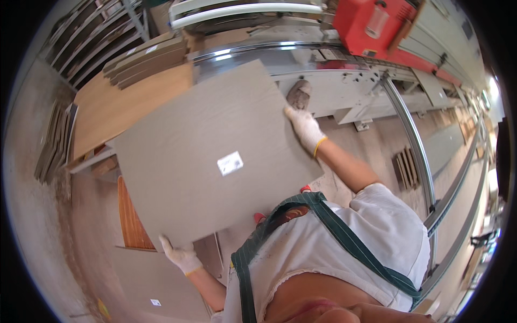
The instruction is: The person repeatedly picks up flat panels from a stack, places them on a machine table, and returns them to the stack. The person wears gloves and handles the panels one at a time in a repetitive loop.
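Both my hands wear white knit gloves with yellow cuffs. A large flat grey-brown panel (190,125) with a white label (230,163) is held tilted between them. My left hand (179,255) grips its near left corner, thumb on the upper face. On the far right edge, my right hand (305,128) has its fingers wrapped around, partly hidden under the board. Below my left hand, a second grey-brown panel (161,278) bears a small white label. The big panel hides part of the wood-toned table (133,109) beyond it.
Stacked grey-brown boards (149,60) lie on the table's far end. More boards (54,141) lean by the wall at left. A machine with a red housing (371,28) and metal rails stands ahead and right. An aluminium frame post (412,141) rises right of my arm.
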A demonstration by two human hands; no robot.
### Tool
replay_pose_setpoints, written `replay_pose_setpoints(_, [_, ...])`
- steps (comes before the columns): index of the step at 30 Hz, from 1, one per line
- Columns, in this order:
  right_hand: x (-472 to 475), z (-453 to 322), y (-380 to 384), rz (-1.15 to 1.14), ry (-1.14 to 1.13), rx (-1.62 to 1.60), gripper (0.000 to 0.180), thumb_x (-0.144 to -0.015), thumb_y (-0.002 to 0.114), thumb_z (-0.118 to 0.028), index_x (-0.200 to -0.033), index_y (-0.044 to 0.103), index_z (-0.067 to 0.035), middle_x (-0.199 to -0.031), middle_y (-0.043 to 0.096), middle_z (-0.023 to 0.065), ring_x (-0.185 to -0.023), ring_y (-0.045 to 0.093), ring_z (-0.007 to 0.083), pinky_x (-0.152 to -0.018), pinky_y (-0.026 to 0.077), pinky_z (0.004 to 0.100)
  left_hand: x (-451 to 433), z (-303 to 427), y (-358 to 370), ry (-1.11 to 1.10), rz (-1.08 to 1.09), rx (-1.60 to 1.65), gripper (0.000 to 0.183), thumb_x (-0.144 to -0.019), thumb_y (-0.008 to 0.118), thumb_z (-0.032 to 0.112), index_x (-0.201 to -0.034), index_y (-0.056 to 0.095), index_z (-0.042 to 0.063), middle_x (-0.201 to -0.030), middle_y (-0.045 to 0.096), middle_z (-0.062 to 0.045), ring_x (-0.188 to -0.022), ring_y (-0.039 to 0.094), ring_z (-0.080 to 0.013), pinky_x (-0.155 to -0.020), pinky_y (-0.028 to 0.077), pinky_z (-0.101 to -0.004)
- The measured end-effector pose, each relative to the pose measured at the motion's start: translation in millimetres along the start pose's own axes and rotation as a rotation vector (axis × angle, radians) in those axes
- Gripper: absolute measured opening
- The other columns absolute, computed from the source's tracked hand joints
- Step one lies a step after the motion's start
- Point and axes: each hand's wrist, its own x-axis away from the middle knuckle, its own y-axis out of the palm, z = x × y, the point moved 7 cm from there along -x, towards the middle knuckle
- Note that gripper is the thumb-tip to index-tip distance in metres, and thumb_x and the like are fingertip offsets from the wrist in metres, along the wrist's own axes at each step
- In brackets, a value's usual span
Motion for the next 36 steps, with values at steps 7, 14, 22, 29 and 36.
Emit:
replay_pose_setpoints(7, [-117,68,-123,0.191,0.231,-0.051,0.070,-0.096,0.052,-0.054,-0.133,0.062,0.005,-0.133,0.064,0.0309,-0.127,0.059,0.0461,-0.107,0.044,0.0476,-81,-130,156,-0.208,-0.160,-0.077,0.047,-0.092,0.078,0.014,-0.133,0.060,0.000,-0.132,0.066,-0.012,-0.119,0.065,-0.0276,-0.104,0.055,-0.0436])
replay_pose_setpoints(14, [-195,101,-168,0.063,0.098,0.202,0.067,-0.099,0.048,-0.050,-0.137,0.058,0.004,-0.131,0.065,0.0298,-0.126,0.059,0.0454,-0.105,0.045,0.0460,-76,-212,230,-0.241,-0.233,-0.151,0.045,-0.096,0.072,0.014,-0.137,0.057,0.001,-0.132,0.066,-0.013,-0.120,0.065,-0.0280,-0.103,0.057,-0.0428])
replay_pose_setpoints(22, [-241,196,-223,0.139,0.243,-0.073,0.076,-0.099,0.050,-0.057,-0.136,0.059,0.009,-0.134,0.065,0.0262,-0.130,0.058,0.0361,-0.108,0.042,0.0407,-6,-260,260,-0.362,-0.087,-0.186,0.047,-0.096,0.071,0.016,-0.137,0.056,0.000,-0.135,0.065,-0.013,-0.121,0.065,-0.0282,-0.099,0.059,-0.0439])
replay_pose_setpoints(29, [-262,253,-310,0.053,0.353,-0.570,0.056,-0.100,0.061,-0.041,-0.136,0.063,0.003,-0.133,0.067,0.0107,-0.123,0.060,0.0198,-0.105,0.045,0.0322,76,-349,270,-0.545,-0.050,-0.126,0.040,-0.096,0.070,0.012,-0.133,0.061,0.000,-0.129,0.069,-0.012,-0.119,0.067,-0.0270,-0.101,0.057,-0.0422])
replay_pose_setpoints(36, [-284,317,-396,-0.030,0.246,-0.545,0.058,-0.107,0.055,-0.039,-0.143,0.055,0.006,-0.144,0.060,0.0081,-0.129,0.057,0.0186,-0.110,0.044,0.0315,110,-430,226,-0.410,-0.307,-0.716,0.047,-0.098,0.069,0.029,-0.133,0.059,0.001,-0.127,0.067,-0.017,-0.117,0.066,-0.0309,-0.097,0.054,-0.0420])
